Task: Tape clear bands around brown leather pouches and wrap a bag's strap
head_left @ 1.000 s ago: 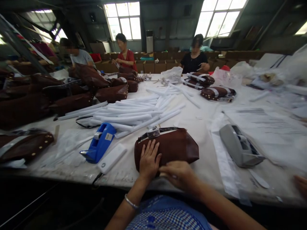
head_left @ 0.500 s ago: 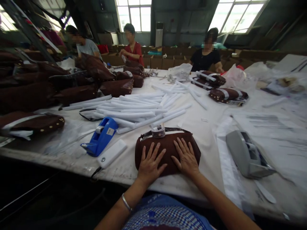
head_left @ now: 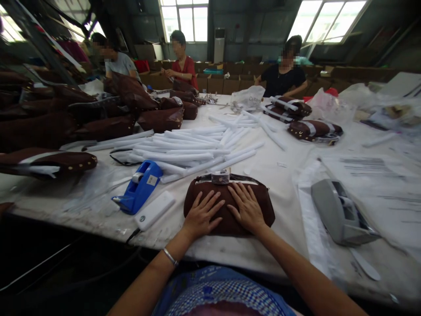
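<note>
A dark brown bag [head_left: 263, 208] lies flat on the white table [head_left: 283, 175] right in front of me. My left hand [head_left: 200, 216] rests palm down on its left half with the fingers spread. My right hand [head_left: 246, 210] lies flat on the middle of the bag, fingers stretched toward its top edge. A small paper-wrapped piece [head_left: 220, 177] sits at the bag's top opening, just beyond my fingertips. Neither hand grips anything.
A blue tape dispenser [head_left: 140, 186] and a white power bank [head_left: 154, 210] lie left of the bag, a grey tape dispenser [head_left: 340, 213] right. Several white paper rolls [head_left: 184, 151] spread behind. Brown bags [head_left: 82, 118] pile at left. Three people work at the far side.
My right hand came up from the bag's near edge and spread flat on it. Both hands have since slid slightly together toward the bag's middle.
</note>
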`<action>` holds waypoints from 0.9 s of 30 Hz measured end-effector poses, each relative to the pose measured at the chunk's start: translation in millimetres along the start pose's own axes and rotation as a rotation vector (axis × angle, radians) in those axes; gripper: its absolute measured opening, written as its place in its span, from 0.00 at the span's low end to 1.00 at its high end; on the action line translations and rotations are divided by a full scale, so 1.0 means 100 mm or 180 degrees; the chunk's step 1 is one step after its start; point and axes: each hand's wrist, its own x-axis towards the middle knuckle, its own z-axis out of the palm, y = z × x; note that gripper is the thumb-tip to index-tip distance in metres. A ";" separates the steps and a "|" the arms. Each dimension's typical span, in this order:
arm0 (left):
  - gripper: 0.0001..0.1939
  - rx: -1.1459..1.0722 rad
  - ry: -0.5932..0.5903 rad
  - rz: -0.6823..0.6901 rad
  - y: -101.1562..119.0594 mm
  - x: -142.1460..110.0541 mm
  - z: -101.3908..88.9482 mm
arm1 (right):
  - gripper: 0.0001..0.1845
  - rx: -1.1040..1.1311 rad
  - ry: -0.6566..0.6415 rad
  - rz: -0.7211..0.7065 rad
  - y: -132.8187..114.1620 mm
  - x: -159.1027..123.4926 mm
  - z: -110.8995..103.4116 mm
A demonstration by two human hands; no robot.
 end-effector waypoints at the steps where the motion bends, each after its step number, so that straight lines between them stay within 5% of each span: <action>1: 0.30 -0.0001 0.0024 0.0008 0.01 0.00 0.01 | 0.34 -0.0023 -0.0164 -0.0012 0.01 -0.03 0.09; 5: 0.27 -0.0088 0.0028 -0.0041 0.04 -0.03 0.00 | 0.33 -0.0074 -0.0293 0.0037 0.05 -0.07 0.23; 8: 0.26 -0.0249 0.0178 -0.0632 -0.05 -0.06 -0.16 | 0.32 -0.0050 -0.0261 0.0078 0.05 -0.06 0.19; 11: 0.25 -0.0549 0.0869 -0.1687 -0.17 -0.02 -0.42 | 0.32 -0.0002 -0.0277 0.0111 0.04 -0.04 0.17; 13: 0.25 -0.0778 0.1333 -0.1948 -0.17 0.05 -0.56 | 0.32 0.0029 -0.0303 0.0135 0.05 -0.04 0.19; 15: 0.25 -0.0783 0.1331 -0.1721 -0.12 0.11 -0.59 | 0.32 0.0053 -0.0331 0.0148 0.05 -0.04 0.20; 19: 0.26 -0.0247 0.0457 -0.0936 -0.01 0.06 -0.26 | 0.32 0.0058 -0.0377 0.0076 0.06 -0.02 0.19; 23: 0.28 0.0046 0.0149 -0.1017 -0.05 -0.05 0.04 | 0.33 0.0067 -0.0372 -0.0050 -0.02 0.03 0.05; 27: 0.28 0.0131 0.0200 -0.0940 -0.11 -0.08 0.04 | 0.37 0.0049 -0.0067 -0.0305 -0.16 -0.10 -0.08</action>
